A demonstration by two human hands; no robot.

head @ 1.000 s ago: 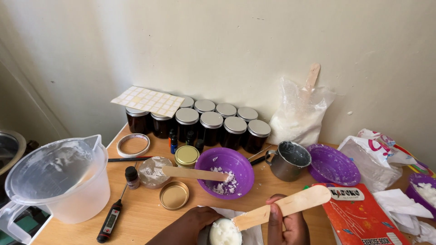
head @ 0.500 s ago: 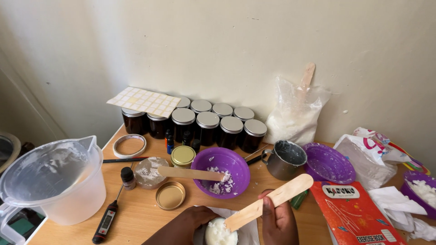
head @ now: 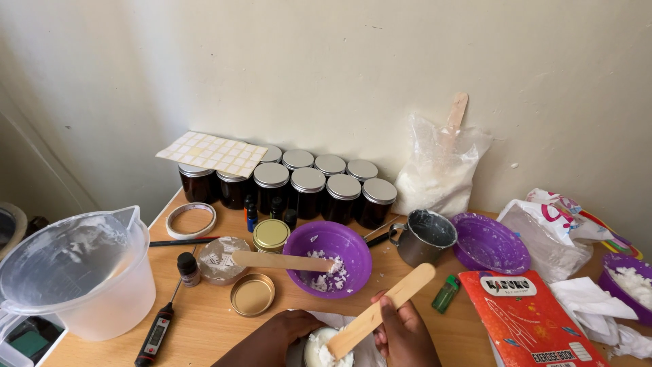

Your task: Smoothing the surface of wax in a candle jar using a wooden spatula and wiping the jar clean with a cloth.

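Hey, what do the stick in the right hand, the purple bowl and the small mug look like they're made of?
Stick: pale, unfinished wood by its matte tan look, flat like a large craft stick, held in the right hand. Purple bowl: probably plastic, with uniform colour and a soft sheen. Mug: likely metal, grey and dull, with a thin rim and white residue inside.

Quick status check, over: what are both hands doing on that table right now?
Right hand grips wooden stick, tip in white wax container. Left hand steadies container. Purple bowl just behind; nothing blocking.
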